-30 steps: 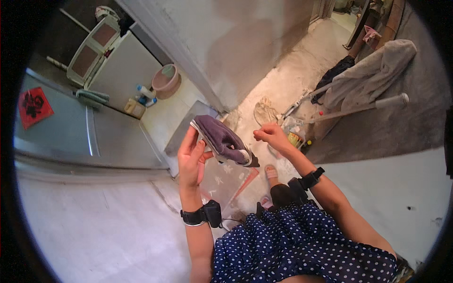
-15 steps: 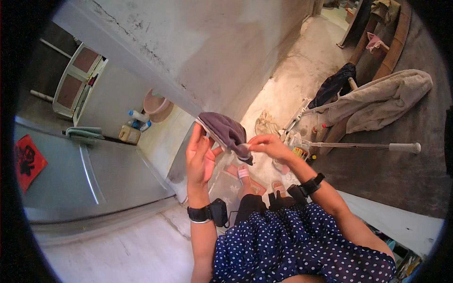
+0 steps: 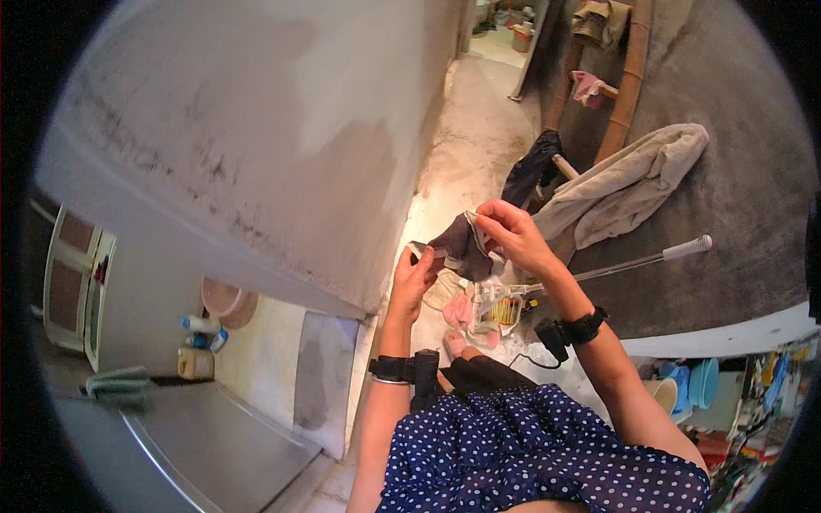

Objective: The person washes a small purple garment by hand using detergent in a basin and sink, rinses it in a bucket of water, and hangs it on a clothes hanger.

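Note:
A dark purple-grey cloth (image 3: 463, 245) with a pale edge hangs between my two hands, in front of my body. My left hand (image 3: 411, 282) pinches one edge of it between thumb and fingers. On the other side, my right hand (image 3: 511, 237) grips the upper corner, the pale hem showing at the fingertips. The middle of the cloth sags in folds between them. Each wrist carries a black strapped device.
A wooden ladder (image 3: 629, 81) leans at the right, with a beige towel (image 3: 641, 184), a dark garment (image 3: 532, 167) and a pink cloth (image 3: 588, 88) on it. A pole with a white grip (image 3: 687, 247) juts out nearby. To the left are a wall (image 3: 256, 162) and a plastic jug (image 3: 196, 363).
My view has swung to the right, toward the ladder. Both hands have kept hold of the cloth; the right hand has risen and the cloth is now stretched between them, no longer draped over the left.

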